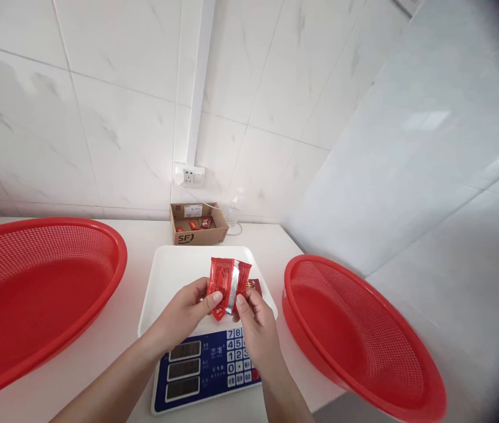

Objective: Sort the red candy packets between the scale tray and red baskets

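A red snack packet with a silver seam down its back is held up between both hands. My left hand pinches its left side, thumb on the near face. At its lower right, my right hand grips the edge in the same way. Below the packet is the white tray of a digital scale, with a blue keypad panel in front. A dark red packet shows behind my right hand, over the tray; part of it is hidden. The scale's display digits are too faint to read.
A large red plastic basket stands on the left. Another red basket is on the right, by the table's edge. Behind the scale, a cardboard box holds several small packets, beside a clear plastic bottle and a wall socket.
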Available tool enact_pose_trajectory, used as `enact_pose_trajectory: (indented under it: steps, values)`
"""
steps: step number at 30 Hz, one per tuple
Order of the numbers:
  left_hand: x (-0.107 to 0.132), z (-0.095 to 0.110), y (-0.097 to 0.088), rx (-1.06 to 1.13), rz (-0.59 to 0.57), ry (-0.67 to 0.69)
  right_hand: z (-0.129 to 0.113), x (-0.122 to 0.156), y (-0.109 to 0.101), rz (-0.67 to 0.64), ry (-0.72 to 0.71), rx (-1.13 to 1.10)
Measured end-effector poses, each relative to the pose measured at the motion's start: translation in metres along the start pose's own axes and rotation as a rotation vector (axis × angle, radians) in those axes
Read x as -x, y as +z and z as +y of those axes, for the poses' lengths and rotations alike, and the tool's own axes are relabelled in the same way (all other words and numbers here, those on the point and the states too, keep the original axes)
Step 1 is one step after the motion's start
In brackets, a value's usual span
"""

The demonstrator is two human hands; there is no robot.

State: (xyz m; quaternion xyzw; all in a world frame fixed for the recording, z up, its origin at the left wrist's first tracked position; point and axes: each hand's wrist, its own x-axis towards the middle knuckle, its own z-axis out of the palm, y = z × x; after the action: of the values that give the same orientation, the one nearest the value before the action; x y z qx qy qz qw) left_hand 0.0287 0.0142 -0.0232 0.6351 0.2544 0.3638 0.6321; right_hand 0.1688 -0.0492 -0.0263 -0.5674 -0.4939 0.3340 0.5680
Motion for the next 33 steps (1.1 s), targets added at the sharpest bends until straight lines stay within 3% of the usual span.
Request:
enact_pose_trajectory:
  steps: [6,12,17,25,30,33]
  values:
    - [0.001,0.0,0.0,-0.027,0.021,0.026,0.001,0.001,0.001,-0.022,0.034,-0.039]
    - [0.003,0.002,0.001,0.012,0.005,0.064,0.002,0.003,-0.001,-0.131,0.016,-0.13]
    - [0.0,0.002,0.001,0.013,-0.003,0.02,0.005,0.003,-0.002,-0.09,0.022,-0.11]
    - [0.0,-0.001,-0.001,-0.019,-0.062,0.076,0.006,0.002,-0.002,-0.069,-0.003,-0.102]
    - [0.002,-0.004,-0.002,-0.008,0.054,-0.011,0.014,0.001,-0.006,0.108,-0.1,-0.002]
    - [0.004,-0.002,-0.001,0.161,-0.008,-0.089,0.021,-0.001,-0.009,0.227,-0.292,0.081]
